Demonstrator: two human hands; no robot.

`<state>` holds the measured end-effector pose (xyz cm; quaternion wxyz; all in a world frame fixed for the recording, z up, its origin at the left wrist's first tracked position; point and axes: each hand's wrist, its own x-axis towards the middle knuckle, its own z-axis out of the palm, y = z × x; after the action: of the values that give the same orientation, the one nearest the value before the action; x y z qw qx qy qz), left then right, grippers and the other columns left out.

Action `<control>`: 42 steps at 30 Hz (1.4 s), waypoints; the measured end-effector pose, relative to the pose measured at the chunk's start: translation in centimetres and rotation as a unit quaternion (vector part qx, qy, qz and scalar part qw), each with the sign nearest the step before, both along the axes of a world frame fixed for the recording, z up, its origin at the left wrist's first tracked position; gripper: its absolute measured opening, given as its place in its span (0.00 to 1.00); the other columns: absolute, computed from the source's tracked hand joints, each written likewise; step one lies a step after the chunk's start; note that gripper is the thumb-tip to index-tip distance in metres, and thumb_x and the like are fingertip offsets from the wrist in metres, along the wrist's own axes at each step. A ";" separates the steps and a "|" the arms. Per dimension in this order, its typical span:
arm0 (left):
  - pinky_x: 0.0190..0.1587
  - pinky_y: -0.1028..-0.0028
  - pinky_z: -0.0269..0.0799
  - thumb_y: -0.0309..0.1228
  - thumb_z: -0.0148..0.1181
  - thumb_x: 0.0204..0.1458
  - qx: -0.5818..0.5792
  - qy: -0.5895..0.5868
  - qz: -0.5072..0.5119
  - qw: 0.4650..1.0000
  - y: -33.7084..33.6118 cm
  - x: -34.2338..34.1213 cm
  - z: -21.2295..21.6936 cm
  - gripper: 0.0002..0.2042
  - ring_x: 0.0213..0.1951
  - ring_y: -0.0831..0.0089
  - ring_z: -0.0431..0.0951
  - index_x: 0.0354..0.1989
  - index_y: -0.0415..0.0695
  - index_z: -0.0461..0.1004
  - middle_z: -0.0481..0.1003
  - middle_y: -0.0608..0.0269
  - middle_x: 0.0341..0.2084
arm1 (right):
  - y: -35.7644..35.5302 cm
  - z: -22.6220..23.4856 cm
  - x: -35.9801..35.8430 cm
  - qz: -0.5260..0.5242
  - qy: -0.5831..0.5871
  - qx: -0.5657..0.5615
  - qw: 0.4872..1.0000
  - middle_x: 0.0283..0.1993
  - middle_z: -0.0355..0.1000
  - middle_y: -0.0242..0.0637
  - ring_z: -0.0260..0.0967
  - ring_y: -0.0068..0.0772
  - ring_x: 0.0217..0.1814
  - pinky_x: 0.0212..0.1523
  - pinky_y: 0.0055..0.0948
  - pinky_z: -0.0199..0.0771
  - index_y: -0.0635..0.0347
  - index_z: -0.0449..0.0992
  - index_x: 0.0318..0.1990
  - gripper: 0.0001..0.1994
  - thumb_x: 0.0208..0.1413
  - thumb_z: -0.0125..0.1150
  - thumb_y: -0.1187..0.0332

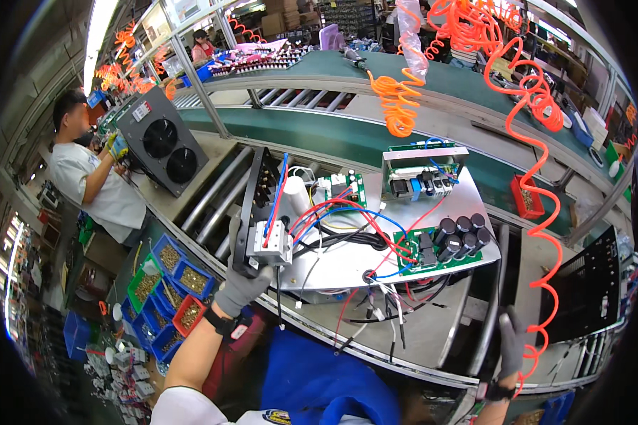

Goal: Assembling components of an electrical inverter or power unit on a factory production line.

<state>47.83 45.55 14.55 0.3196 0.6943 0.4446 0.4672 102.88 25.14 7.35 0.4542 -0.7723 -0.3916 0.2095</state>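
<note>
My left hand [239, 287], in a grey glove, is closed around the lower end of an upright black panel [257, 184]. Its thumb lies by a grey terminal block [270, 244] with red and blue wires. The panel stands at the left end of a metal plate [319, 273] that carries circuit boards. One green board [427, 256] bears several black capacitors [466, 237]; a white cylinder [297, 195] stands near the panel. My right hand [512, 346], also gloved, is off the plate's right side beside an orange coiled hose [539, 283], fingers stretched out and apparently holding nothing.
Rollers [490, 304] run under the plate. Loose cable ends hang over the front rail. Blue, green and red bins [189, 315] of small parts stand at left. A co-worker [96, 170] handles a dark fan unit [164, 142]. A black panel [581, 290] leans at right. Orange hoses hang overhead.
</note>
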 end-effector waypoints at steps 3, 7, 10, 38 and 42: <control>0.58 0.66 0.73 0.15 0.54 0.44 0.052 -0.056 0.013 0.997 0.0 0.3 -0.4 0.48 0.55 0.70 0.76 0.76 0.43 0.37 0.73 0.57 0.54 | -6.9 0.3 -2.9 0.089 0.298 0.069 0.948 0.58 0.73 0.47 0.74 0.36 0.53 0.54 0.36 0.73 0.70 0.73 0.58 0.25 0.62 0.61 0.58; 0.51 0.69 0.77 0.13 0.54 0.44 0.040 -0.061 0.016 0.997 -0.1 -0.1 -1.6 0.52 0.48 0.67 0.80 0.77 0.48 0.28 0.75 0.56 0.51 | -19.1 -9.1 -8.8 0.086 0.654 0.119 0.742 0.50 0.76 0.47 0.76 0.40 0.45 0.43 0.44 0.76 0.65 0.75 0.52 0.19 0.61 0.60 0.59; 0.49 0.71 0.76 0.15 0.57 0.49 -0.116 0.079 0.083 0.987 -0.7 -1.1 -2.6 0.34 0.48 0.73 0.77 0.67 0.42 0.57 0.74 0.58 0.48 | -26.9 -17.8 -15.5 -0.066 0.755 -0.105 0.644 0.49 0.77 0.41 0.72 0.38 0.49 0.45 0.40 0.70 0.55 0.80 0.44 0.22 0.60 0.59 0.45; 0.36 0.75 0.75 0.20 0.59 0.47 -0.089 0.022 0.082 0.992 -2.4 0.5 -3.2 0.12 0.33 0.79 0.78 0.42 0.38 0.77 0.78 0.68 0.30 | -20.8 -19.7 -26.1 -0.065 0.180 -0.092 0.977 0.38 0.76 0.50 0.72 0.53 0.39 0.38 0.50 0.69 0.64 0.70 0.54 0.22 0.64 0.54 0.53; 0.38 0.75 0.76 0.21 0.60 0.45 -0.053 0.049 0.117 0.990 -2.1 1.1 -3.6 0.20 0.37 0.75 0.79 0.49 0.38 0.73 0.77 0.64 0.39 | -20.1 -19.4 -27.3 -0.088 0.141 -0.093 0.982 0.37 0.76 0.51 0.72 0.56 0.38 0.37 0.51 0.69 0.65 0.69 0.56 0.23 0.65 0.53 0.54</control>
<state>48.89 43.47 11.00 0.2768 0.6414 0.5622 0.4426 75.57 5.01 -12.02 0.4477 -0.8051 -0.2331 0.3114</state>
